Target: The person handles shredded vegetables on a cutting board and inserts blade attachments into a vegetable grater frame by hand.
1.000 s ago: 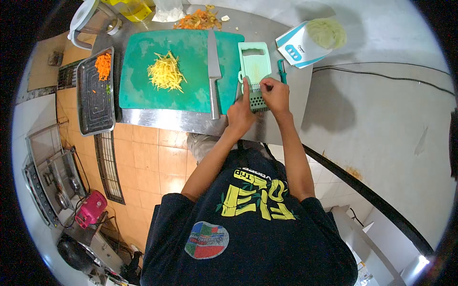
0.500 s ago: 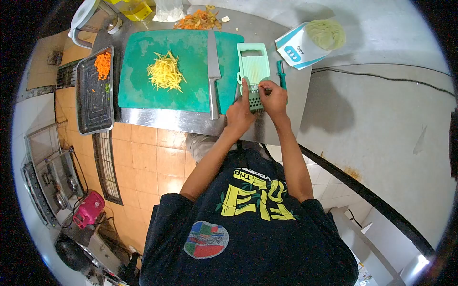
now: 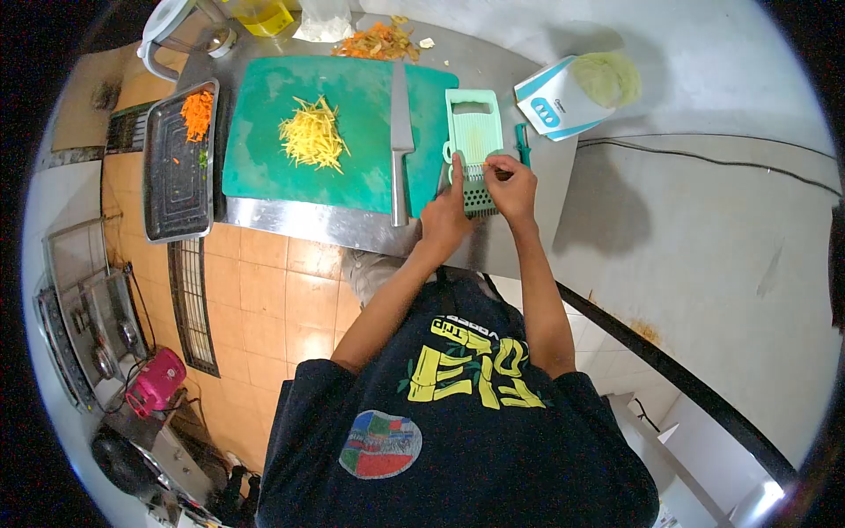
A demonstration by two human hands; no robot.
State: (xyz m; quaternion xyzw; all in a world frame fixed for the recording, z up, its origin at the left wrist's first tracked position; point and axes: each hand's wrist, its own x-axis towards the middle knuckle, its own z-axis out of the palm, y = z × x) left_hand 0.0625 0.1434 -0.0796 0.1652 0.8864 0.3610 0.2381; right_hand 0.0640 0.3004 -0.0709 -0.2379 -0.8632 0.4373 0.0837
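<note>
A pale green plastic slicer-grater (image 3: pixel 475 132) lies at the right edge of the green cutting board (image 3: pixel 255 132), with a row of teeth and a holed section at its near end. My left hand (image 3: pixel 446 217) grips its near left side, the index finger stretched along the edge. Over the teeth, the fingertips of my right hand (image 3: pixel 516 192) are pinched together; what they hold, if anything, is too small to make out. A large knife (image 3: pixel 400 150) rests on the board left of the slicer-grater. Further left sits a pile of yellow shredded strips (image 3: pixel 312 134).
A black tray (image 3: pixel 180 185) with shredded carrot (image 3: pixel 197 115) stands at the left. Peelings (image 3: pixel 378 42) lie at the back. On the right are a green-handled peeler-like tool (image 3: pixel 523 145) and a white-and-blue kitchen scale (image 3: pixel 554 101) bearing a greenish bowl (image 3: pixel 607 77). A blender jug (image 3: pixel 167 35) is at back left.
The whole view has shifted slightly. My left hand stays on the slicer-grater, and my right fingertips remain pinched at its teeth with only a small change of pose.
</note>
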